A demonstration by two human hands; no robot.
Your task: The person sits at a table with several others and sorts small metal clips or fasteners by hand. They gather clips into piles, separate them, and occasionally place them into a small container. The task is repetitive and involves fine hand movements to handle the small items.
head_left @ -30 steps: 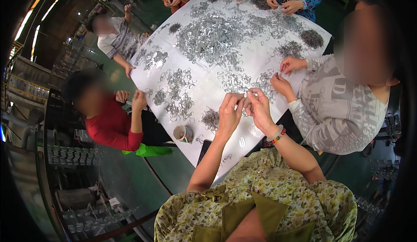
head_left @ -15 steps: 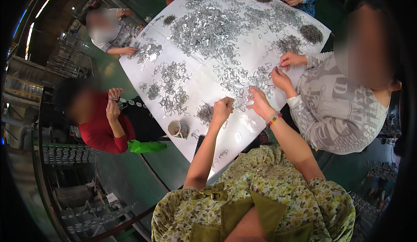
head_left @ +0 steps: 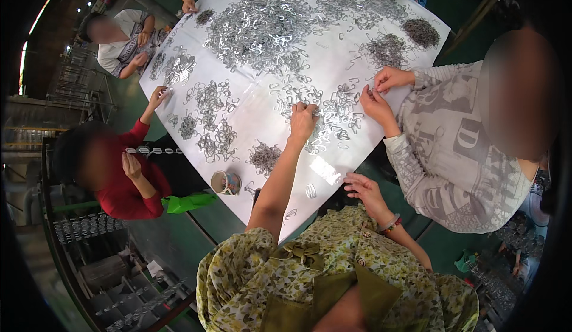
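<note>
My left hand (head_left: 303, 121) reaches across the white tabletop (head_left: 255, 106) into a loose spread of bent metal wire hooks (head_left: 342, 102). Its fingers bend down and close among them; what they pinch, if anything, is hidden. My right hand (head_left: 367, 195) hovers by the table's near edge, fingers stretched out and slightly apart, with nothing visible in it. A bead bracelet circles that wrist. Between my hands and the near edge lies a small row of pale oval metal pieces (head_left: 310, 191). Left of my left forearm sits a heap of small dark metal pieces (head_left: 264, 157).
A round tub (head_left: 226, 183) stands at the table's near left edge. The large hook pile (head_left: 259, 31) covers the far middle. A co-worker in a grey patterned top (head_left: 441, 123) sits close on the right; one in red (head_left: 131, 183) holds a chain of metal links (head_left: 156, 151) on the left.
My left hand has moved forward into the hooks. My right hand has drawn back from them to the near edge. The co-worker in red has spread their hands apart.
</note>
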